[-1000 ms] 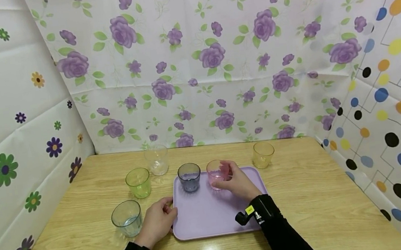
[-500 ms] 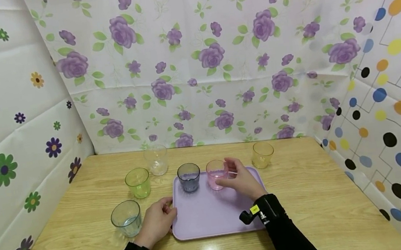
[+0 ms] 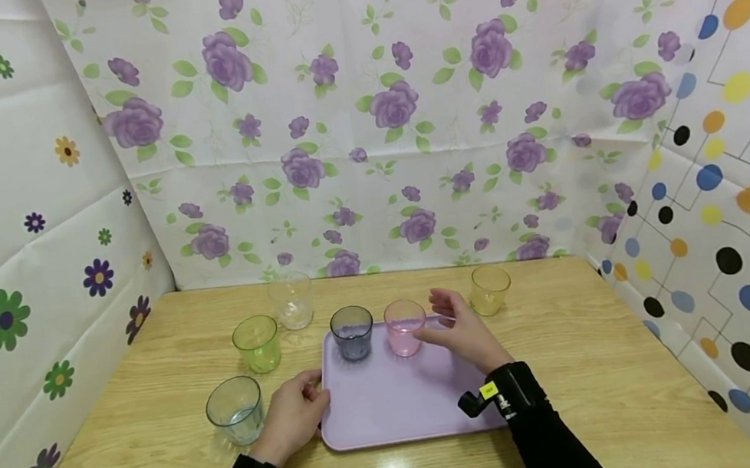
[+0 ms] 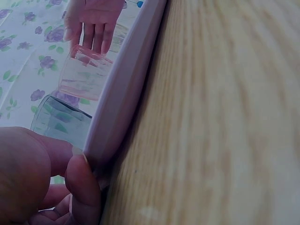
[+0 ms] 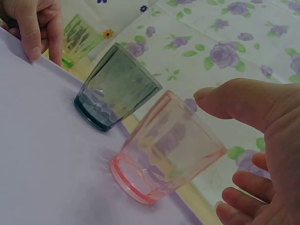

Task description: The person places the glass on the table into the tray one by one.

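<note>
A pink glass [image 3: 405, 328] stands upright on the purple tray [image 3: 402, 408], near its far edge. My right hand [image 3: 463, 332] is just right of this glass, thumb and fingers spread apart and holding nothing; the right wrist view shows a gap between the thumb [image 5: 220, 98] and the pink glass [image 5: 164, 150]. Left of the pink one, a dark grey glass [image 3: 353, 334] also stands on the tray. My left hand [image 3: 292, 417] pinches the tray's left rim, as the left wrist view shows with the fingers at the tray edge [image 4: 119, 93].
On the wooden table [image 3: 608, 393], a blue-tinted glass [image 3: 236, 412], a green glass [image 3: 257, 345] and a clear glass [image 3: 292, 303] stand left of the tray. A yellow glass [image 3: 490, 290] stands at the back right, close behind my right hand. Patterned sheets surround the table.
My right hand has let go of the pink glass and drawn back to the right, its fingers spreading. The glass stays on the tray. My left hand has kept its place.
</note>
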`<action>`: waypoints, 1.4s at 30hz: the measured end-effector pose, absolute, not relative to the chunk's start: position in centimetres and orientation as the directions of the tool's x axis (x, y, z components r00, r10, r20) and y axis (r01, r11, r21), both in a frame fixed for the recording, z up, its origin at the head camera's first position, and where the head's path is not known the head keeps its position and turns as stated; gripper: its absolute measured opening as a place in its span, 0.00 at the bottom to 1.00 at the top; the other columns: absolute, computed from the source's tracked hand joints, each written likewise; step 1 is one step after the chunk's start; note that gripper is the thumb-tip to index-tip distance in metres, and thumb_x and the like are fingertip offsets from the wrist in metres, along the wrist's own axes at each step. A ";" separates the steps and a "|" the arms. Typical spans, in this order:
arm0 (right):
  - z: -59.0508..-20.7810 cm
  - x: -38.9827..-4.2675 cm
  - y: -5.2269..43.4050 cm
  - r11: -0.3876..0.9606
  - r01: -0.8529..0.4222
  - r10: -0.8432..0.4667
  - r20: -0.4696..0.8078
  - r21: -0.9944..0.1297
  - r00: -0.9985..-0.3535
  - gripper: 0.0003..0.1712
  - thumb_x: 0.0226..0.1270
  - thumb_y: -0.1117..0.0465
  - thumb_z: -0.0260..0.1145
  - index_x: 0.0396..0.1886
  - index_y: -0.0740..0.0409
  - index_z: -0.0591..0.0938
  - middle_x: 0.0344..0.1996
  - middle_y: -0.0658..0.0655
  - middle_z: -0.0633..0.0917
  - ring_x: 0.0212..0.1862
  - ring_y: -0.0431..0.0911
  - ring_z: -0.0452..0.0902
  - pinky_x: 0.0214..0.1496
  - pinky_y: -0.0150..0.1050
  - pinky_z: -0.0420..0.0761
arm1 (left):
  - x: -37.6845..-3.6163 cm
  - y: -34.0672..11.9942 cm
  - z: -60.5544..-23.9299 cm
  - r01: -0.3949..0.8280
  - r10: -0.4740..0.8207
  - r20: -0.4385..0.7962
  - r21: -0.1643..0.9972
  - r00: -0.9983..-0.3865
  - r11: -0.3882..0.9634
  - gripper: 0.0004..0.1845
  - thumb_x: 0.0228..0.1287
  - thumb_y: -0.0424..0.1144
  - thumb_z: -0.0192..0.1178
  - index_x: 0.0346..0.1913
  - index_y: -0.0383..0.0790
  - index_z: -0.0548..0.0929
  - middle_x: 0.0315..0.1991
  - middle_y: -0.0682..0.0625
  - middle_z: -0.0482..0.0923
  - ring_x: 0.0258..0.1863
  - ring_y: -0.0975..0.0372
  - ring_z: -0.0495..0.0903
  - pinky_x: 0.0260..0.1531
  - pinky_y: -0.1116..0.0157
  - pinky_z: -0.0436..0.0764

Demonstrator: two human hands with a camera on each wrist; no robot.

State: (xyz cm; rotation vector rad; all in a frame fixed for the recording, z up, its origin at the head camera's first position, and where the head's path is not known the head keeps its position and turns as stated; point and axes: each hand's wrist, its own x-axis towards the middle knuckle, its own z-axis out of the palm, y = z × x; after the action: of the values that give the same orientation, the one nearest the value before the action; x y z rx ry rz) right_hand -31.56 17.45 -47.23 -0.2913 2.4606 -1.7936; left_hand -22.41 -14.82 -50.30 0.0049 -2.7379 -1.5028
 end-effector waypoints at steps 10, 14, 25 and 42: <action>-46.7 -31.5 18.5 0.300 -0.111 -0.200 0.051 -0.948 -0.978 0.60 0.64 0.50 0.84 0.87 0.54 0.60 0.83 0.65 0.65 0.85 0.60 0.62 0.89 0.59 0.64 | -22.4 -14.9 -50.3 0.009 -0.013 0.019 0.843 -1.000 0.538 0.24 0.73 0.31 0.63 0.68 0.25 0.82 0.32 0.48 0.79 0.19 0.63 0.78 0.15 0.67 0.78; -46.3 -31.4 18.8 0.289 -0.113 -0.192 0.058 -0.951 -0.980 0.59 0.64 0.51 0.84 0.87 0.54 0.61 0.82 0.65 0.67 0.84 0.61 0.63 0.88 0.60 0.66 | -22.3 -14.9 -50.4 0.011 -0.013 0.021 0.842 -1.000 0.540 0.24 0.73 0.31 0.63 0.68 0.25 0.82 0.32 0.48 0.79 0.20 0.62 0.78 0.16 0.68 0.78; -45.4 -31.4 19.5 0.276 -0.145 -0.195 0.093 -0.950 -0.976 0.56 0.67 0.56 0.82 0.87 0.56 0.61 0.81 0.63 0.68 0.85 0.62 0.62 0.88 0.61 0.64 | -22.3 -14.9 -50.4 0.013 -0.016 0.027 0.837 -1.000 0.547 0.24 0.72 0.31 0.64 0.67 0.25 0.83 0.32 0.49 0.79 0.20 0.63 0.77 0.16 0.69 0.76; -44.2 -31.4 21.3 0.284 -0.183 -0.179 0.135 -0.941 -0.974 0.53 0.73 0.52 0.79 0.87 0.55 0.60 0.84 0.60 0.66 0.85 0.60 0.61 0.88 0.60 0.64 | -22.3 -14.8 -50.4 0.013 -0.011 0.022 0.844 -1.000 0.537 0.24 0.73 0.31 0.63 0.68 0.25 0.82 0.32 0.48 0.79 0.20 0.62 0.78 0.15 0.67 0.79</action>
State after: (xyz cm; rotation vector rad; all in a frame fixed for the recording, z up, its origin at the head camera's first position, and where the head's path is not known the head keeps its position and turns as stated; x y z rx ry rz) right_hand -31.35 21.26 -44.16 -0.3555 2.5193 -1.8481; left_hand -22.31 -14.83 -50.40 -0.0015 -2.7318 -1.5003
